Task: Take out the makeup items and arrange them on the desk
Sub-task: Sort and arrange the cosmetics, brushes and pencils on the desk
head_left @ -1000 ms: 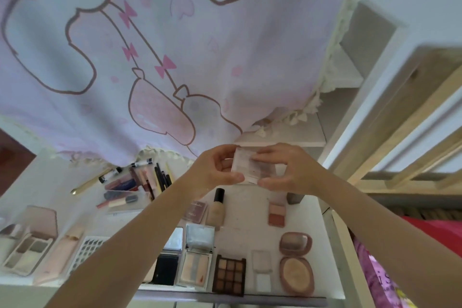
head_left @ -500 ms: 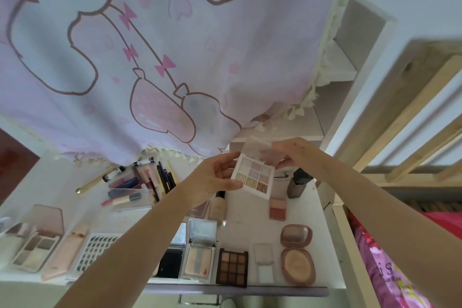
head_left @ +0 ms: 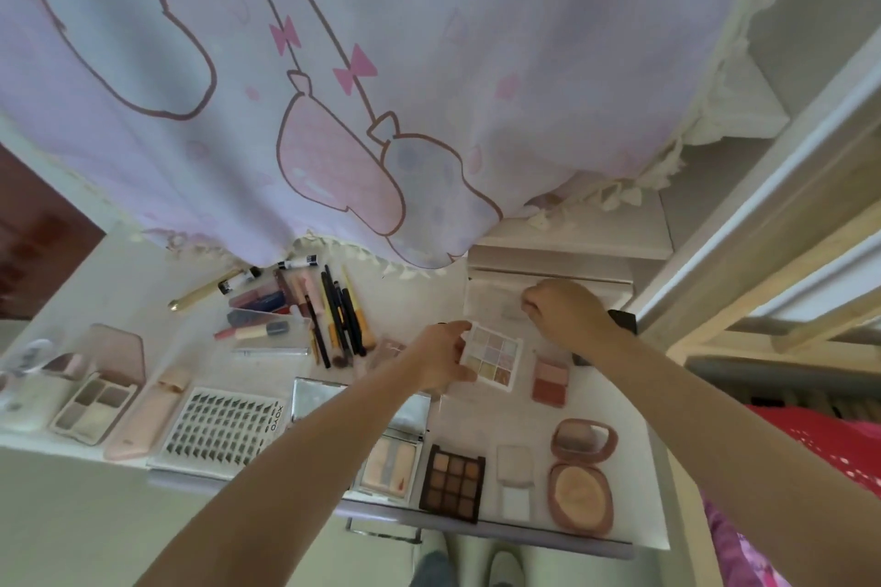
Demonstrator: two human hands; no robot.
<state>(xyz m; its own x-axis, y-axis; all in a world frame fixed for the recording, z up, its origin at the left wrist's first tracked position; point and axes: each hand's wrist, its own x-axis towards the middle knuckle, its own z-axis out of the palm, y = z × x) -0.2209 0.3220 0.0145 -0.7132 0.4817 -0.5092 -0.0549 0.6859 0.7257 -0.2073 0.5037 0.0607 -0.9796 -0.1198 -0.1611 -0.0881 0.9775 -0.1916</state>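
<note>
A small white nine-pan eyeshadow palette (head_left: 494, 358) hovers just above the white desk (head_left: 481, 415), right of centre. My left hand (head_left: 441, 360) grips its left edge. Its clear lid (head_left: 496, 303) stands swung back behind the pans. My right hand (head_left: 565, 312), fingers curled, pinches the lid's far right edge. Laid out on the desk are a pink blush duo (head_left: 550, 379), a round powder compact (head_left: 581, 474), a brown nine-pan palette (head_left: 453, 481), a small white compact (head_left: 515, 481) and a contour palette (head_left: 388, 467).
Pencils and brushes (head_left: 336, 315) and lip products (head_left: 267, 315) lie at the back. A lash tray (head_left: 224, 427), pink case (head_left: 148, 419) and quad palette (head_left: 95, 405) sit left. A pink printed curtain (head_left: 333, 86) hangs over the desk's rear. A dark bottle (head_left: 622, 322) stands by my right wrist.
The palette was closed between both hands a second ago. My right hand has swung its lid open, and the palette has come down closer to the desk.
</note>
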